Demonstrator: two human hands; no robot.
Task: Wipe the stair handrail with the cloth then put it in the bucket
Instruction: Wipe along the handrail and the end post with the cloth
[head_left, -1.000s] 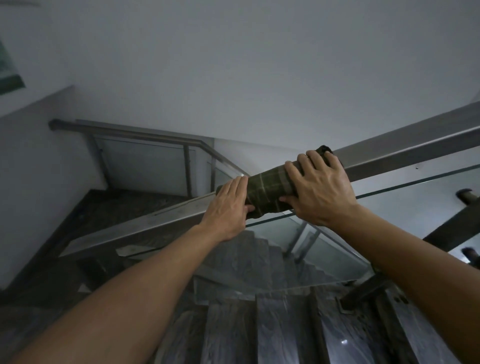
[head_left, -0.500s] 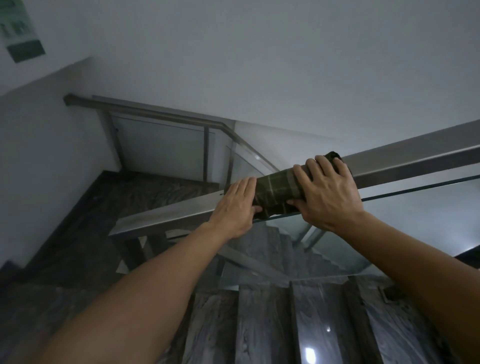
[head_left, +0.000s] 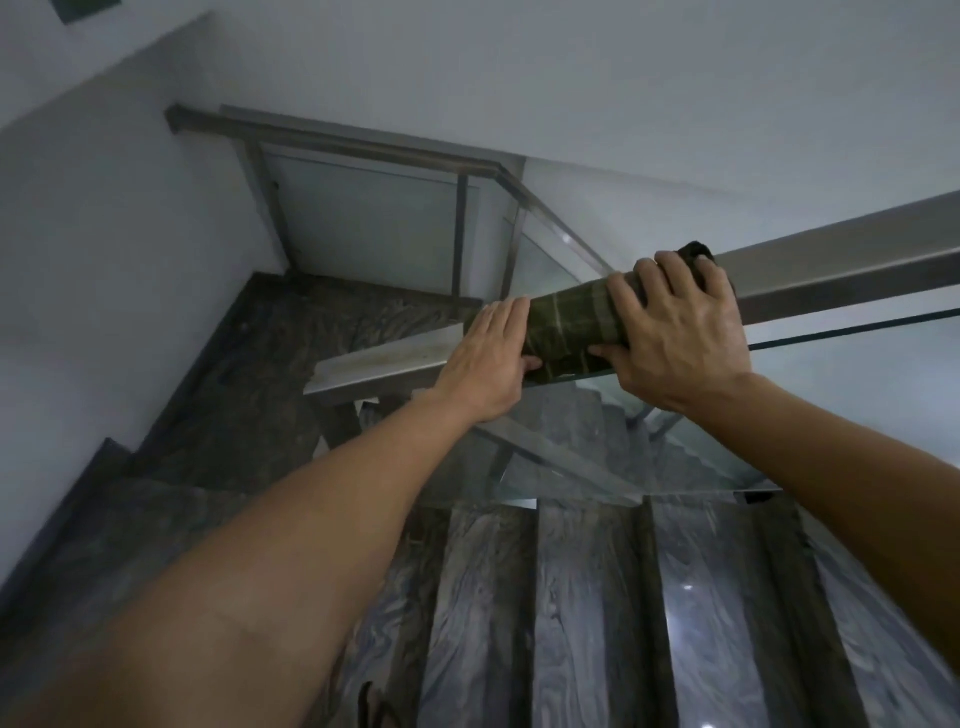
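Note:
A dark green checked cloth is wrapped around the flat metal handrail, which slopes down from the upper right to its lower end at the centre left. My right hand grips the cloth's upper end, fingers curled over the rail. My left hand clasps the cloth's lower edge and the rail just below it. A short bare stretch of handrail shows left of my left hand. No bucket is in view.
Glass panels hang under the handrail. Dark marbled stair treads run down below my arms to a landing. A second railing with glass borders the landing. A white wall stands on the left.
Both hands have slid down the handrail with the cloth toward its lower end. The view has shifted, so more of the landing and the rail's end shows.

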